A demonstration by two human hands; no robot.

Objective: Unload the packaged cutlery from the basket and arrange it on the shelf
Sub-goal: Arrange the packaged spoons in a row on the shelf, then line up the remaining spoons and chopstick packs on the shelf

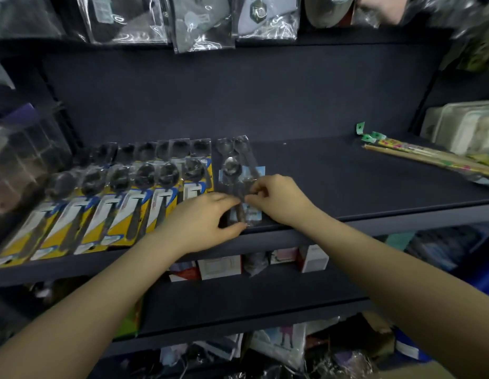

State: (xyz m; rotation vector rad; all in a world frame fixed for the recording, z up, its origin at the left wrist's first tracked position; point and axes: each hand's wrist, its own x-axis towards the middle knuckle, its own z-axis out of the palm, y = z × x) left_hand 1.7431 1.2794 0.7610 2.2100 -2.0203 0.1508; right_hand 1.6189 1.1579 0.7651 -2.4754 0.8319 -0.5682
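Pinching spoon pack point(239, 184) between both hands' grips

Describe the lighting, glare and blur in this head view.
Head view: dim overall; glare streaks on the hanging plastic bags; left edge blurred around the yellow-carded packs; wide-angle bend in the shelf edge; hands fairly sharp.

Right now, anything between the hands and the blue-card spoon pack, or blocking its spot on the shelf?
Nothing visible. Both the left hand and right hand already touch the clear blue-card spoon pack, lying on the dark shelf right of the yellow-card packs.
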